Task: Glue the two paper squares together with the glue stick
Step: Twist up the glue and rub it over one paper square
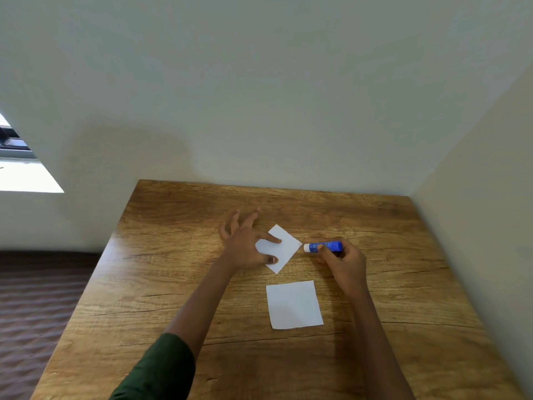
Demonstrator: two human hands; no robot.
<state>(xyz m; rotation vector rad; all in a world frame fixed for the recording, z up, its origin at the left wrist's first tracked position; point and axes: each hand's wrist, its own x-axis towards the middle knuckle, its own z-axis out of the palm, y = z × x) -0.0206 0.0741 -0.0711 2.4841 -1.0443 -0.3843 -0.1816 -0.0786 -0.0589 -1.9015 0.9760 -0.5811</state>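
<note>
Two white paper squares lie on the wooden table [178,284]. The far square [284,248] is turned like a diamond; my left hand [245,246] presses it flat with the index finger and thumb, the other fingers spread above the table. My right hand [344,261] grips a blue glue stick [324,246] lying sideways, its white tip at the diamond's right corner. The near square [294,305] lies flat and untouched, closer to me.
The table stands in a corner, with a pale wall along its far edge [274,111] and another along its right side [490,212]. Brown patterned floor [34,313] shows past the left edge. A window opening [17,168] is at far left.
</note>
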